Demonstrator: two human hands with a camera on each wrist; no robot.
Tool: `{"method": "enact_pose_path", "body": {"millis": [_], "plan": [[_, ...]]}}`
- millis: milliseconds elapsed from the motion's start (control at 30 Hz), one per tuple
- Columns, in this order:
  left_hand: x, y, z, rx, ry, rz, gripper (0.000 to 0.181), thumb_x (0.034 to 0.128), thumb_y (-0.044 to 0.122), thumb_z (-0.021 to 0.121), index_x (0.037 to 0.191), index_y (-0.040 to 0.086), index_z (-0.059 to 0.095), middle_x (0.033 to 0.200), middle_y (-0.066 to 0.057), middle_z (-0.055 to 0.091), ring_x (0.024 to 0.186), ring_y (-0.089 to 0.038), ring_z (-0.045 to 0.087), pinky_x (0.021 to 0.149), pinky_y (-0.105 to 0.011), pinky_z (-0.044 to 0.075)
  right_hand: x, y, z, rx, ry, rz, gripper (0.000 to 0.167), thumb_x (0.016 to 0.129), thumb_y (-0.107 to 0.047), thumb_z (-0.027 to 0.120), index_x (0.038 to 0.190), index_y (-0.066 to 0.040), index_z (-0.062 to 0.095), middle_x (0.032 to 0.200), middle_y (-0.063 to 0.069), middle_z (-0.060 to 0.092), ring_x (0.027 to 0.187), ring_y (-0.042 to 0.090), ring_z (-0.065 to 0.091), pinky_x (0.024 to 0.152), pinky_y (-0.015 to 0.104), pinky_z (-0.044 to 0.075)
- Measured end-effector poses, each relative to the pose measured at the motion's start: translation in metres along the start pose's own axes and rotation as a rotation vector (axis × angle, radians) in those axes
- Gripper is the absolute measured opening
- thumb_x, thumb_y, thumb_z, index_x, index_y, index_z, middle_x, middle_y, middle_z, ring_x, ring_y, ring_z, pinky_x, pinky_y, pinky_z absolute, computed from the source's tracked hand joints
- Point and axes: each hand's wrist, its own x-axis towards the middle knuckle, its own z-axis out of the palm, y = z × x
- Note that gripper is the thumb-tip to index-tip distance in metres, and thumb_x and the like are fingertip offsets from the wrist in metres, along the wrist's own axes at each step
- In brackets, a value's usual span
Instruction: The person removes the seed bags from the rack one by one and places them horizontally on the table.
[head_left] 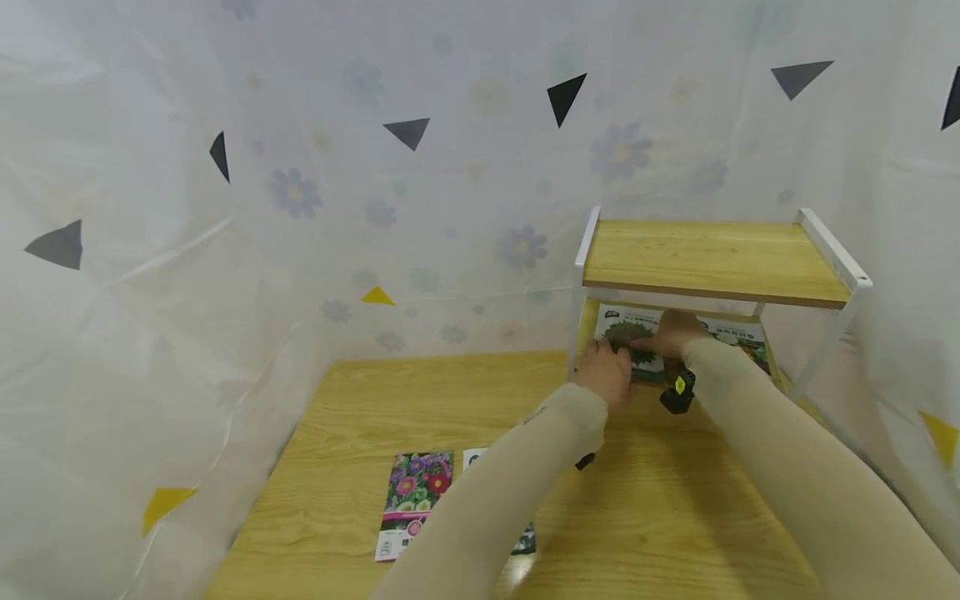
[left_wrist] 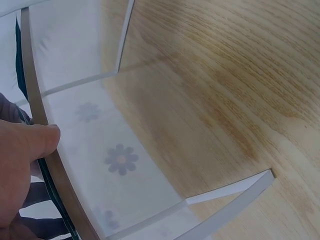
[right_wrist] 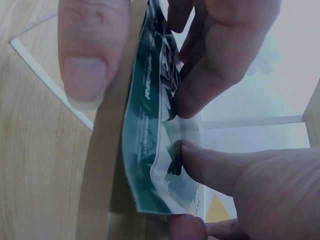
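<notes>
I'm seeing both hands working right of centre in the head view, at the lower tier [head_left: 588, 325] of a small white-framed shelf. The green-leaf packet [head_left: 627, 332] is lying there, leaning back behind the tier's front edge. The left hand [head_left: 606, 375] is touching its lower left part, ungripped, fingers extended; in the left wrist view I'm finding its thumb resting on the wooden edge. The right hand [head_left: 678, 333] is also loose, its fingertips resting on the packet's face while its thumb is hanging over the edge in the right wrist view's upper left. Just right of it, a second packet [head_left: 752, 343] is sitting partly covered by the right hand and sleeve. At lower centre, a flower packet [head_left: 408, 507] is lying on the wooden table [head_left: 442, 400], and beside it another packet [head_left: 472, 456] is showing mostly behind the left sleeve [head_left: 502, 483].
</notes>
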Motion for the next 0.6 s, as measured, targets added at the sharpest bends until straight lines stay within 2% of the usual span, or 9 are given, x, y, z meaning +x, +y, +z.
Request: {"method": "enact_pose_path", "body": {"millis": [133, 300, 433, 500, 600], "plan": [[-0.005, 0.001, 0.000, -0.005, 0.008, 0.020, 0.059, 0.0939, 0.054, 0.052, 0.139, 0.017, 0.048, 0.143, -0.013, 0.044, 0.134, -0.028, 0.038, 0.112, -0.033, 0.028, -0.005, 0.003, -0.001, 0.025, 0.008, -0.007, 0.052, 0.089, -0.047, 0.063, 0.061, -0.003, 0.059, 0.052, 0.005, 0.054, 0.046, 0.017, 0.051, 0.054, 0.033, 0.049], [-0.012, -0.001, 0.000, -0.071, 0.022, 0.030, 0.056, 0.0946, 0.054, 0.051, 0.137, 0.018, 0.049, 0.140, -0.010, 0.046, 0.132, -0.027, 0.041, 0.108, -0.034, 0.035, -0.012, 0.005, -0.003, 0.031, 0.029, -0.029, 0.051, 0.087, -0.047, 0.064, 0.060, -0.005, 0.058, 0.049, 0.004, 0.053, 0.042, 0.015, 0.046, 0.051, 0.033, 0.046], [-0.017, -0.002, 0.000, -0.115, 0.028, 0.040, 0.055, 0.0944, 0.057, 0.048, 0.137, 0.022, 0.050, 0.137, -0.005, 0.049, 0.129, -0.022, 0.043, 0.106, -0.032, 0.038, -0.020, 0.003, -0.005, 0.014, 0.009, -0.026, 0.052, 0.088, -0.049, 0.062, 0.062, -0.004, 0.059, 0.051, 0.006, 0.055, 0.044, 0.016, 0.048, 0.052, 0.033, 0.045], [-0.020, -0.002, 0.000, -0.138, 0.043, 0.042, 0.054, 0.0941, 0.056, 0.050, 0.136, 0.023, 0.051, 0.135, -0.003, 0.052, 0.127, -0.021, 0.046, 0.104, -0.032, 0.040, -0.024, 0.002, -0.005, 0.011, -0.003, -0.027, 0.053, 0.088, -0.050, 0.062, 0.070, 0.000, 0.059, 0.054, 0.007, 0.056, 0.047, 0.017, 0.049, 0.052, 0.034, 0.045], [-0.025, -0.003, 0.001, -0.161, 0.074, 0.042, 0.052, 0.0933, 0.055, 0.052, 0.136, 0.025, 0.052, 0.131, 0.000, 0.054, 0.123, -0.019, 0.049, 0.098, -0.030, 0.045, -0.029, 0.002, -0.005, 0.005, -0.016, -0.040, 0.068, 0.089, -0.050, 0.060, 0.099, 0.017, 0.054, 0.061, 0.009, 0.058, 0.053, 0.019, 0.054, 0.059, 0.039, 0.048]]}}
